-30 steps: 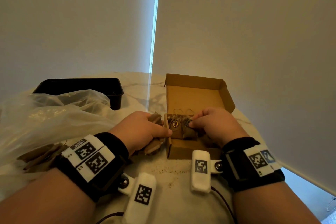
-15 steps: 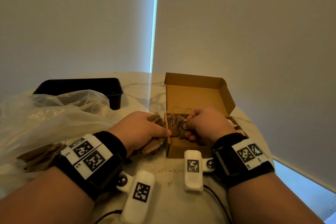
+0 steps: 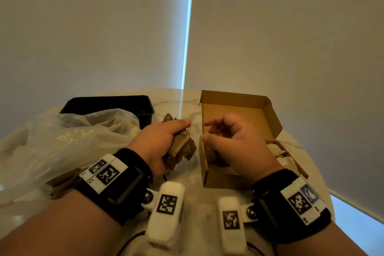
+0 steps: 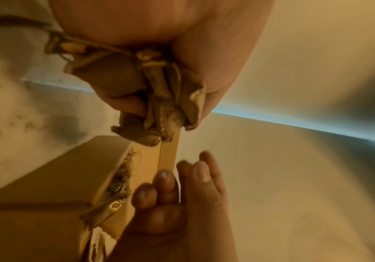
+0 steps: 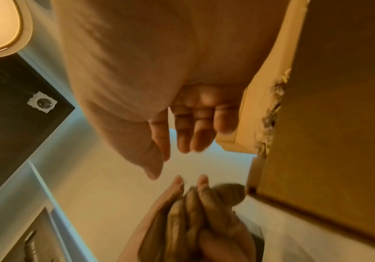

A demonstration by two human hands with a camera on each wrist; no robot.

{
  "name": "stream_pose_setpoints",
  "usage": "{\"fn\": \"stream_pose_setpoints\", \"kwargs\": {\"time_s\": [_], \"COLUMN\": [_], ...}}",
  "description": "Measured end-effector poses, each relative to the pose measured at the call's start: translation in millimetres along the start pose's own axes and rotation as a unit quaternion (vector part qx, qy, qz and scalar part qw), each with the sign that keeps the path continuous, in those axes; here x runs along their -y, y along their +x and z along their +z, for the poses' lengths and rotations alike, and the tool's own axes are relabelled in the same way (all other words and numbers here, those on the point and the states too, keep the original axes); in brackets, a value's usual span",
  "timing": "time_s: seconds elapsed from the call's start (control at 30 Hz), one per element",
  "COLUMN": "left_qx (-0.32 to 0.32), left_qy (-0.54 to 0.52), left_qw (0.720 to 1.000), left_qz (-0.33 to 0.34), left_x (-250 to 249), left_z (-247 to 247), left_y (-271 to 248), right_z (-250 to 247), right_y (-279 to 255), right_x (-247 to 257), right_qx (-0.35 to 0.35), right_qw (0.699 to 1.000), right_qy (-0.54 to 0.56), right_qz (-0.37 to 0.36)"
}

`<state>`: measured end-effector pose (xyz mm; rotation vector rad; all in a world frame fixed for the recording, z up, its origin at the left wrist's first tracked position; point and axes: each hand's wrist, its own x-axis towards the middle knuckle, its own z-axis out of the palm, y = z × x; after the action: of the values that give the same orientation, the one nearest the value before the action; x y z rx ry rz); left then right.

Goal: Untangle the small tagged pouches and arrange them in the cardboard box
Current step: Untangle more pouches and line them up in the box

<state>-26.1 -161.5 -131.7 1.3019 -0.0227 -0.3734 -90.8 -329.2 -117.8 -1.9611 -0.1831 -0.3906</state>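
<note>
A clear plastic bag (image 3: pixel 62 137) lies at the far left of the worktop (image 3: pixel 193 195), a black tray (image 3: pixel 108 105) behind it. The left hand (image 3: pixel 160 141) has its grip closed around a bunch of brown tagged pouches (image 3: pixel 182 147), just left of the open cardboard box (image 3: pixel 234 110). The right hand (image 3: pixel 234 141) hovers over the box, fingers loosely curled, holding nothing. More pouches (image 4: pixel 117 187) lie inside the box.

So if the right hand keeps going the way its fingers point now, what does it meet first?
Most likely the bundle of small brown tagged pouches gripped in the left hand. The right hand, empty with loosely curled fingers, points left across the open cardboard box's near-left corner; depth is uncertain.
</note>
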Motion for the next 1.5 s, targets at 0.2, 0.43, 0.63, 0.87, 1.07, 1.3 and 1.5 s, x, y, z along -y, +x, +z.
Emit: {"fn": "stream_pose_setpoints", "kwargs": {"time_s": [0.2, 0.43, 0.63, 0.87, 1.07, 1.3, 1.5], "left_qx": [-0.006, -0.034, -0.042, 0.018, -0.061, -0.098, -0.100], "left_qy": [-0.068, -0.075, -0.027, -0.121, -0.105, -0.091, -0.108], "left_qw": [0.998, 0.997, 0.998, 0.991, 0.992, 0.990, 0.988], "left_qz": [-0.012, -0.003, 0.041, -0.047, 0.036, 0.049, 0.051], "left_x": [5.4, 10.0, 15.4, 14.4, 8.1, 12.9, 13.1], "left_z": [0.8, 8.1, 18.0, 11.9, 6.2, 1.6, -2.1], "left_y": [8.8, 10.9, 9.0, 12.4, 14.1, 22.0, 24.0], "right_z": [21.8, 33.7, 37.0, 33.0, 21.5, 8.5, 5.7], "right_y": [-2.7, -1.7, 1.4, 4.7, 8.2, 11.0, 9.2], "right_x": [1.2, 0.8, -2.2, -3.5, 0.5, 4.8, 8.5], "right_qx": [0.055, 0.019, -0.001, -0.002, -0.007, -0.016, -0.019], "right_qw": [0.997, 0.998, 0.998, 0.985, 0.940, 0.882, 0.854], "right_qy": [0.055, 0.067, 0.052, 0.160, 0.324, 0.459, 0.513], "right_qz": [-0.021, 0.007, 0.031, 0.059, 0.108, 0.108, 0.086]}}
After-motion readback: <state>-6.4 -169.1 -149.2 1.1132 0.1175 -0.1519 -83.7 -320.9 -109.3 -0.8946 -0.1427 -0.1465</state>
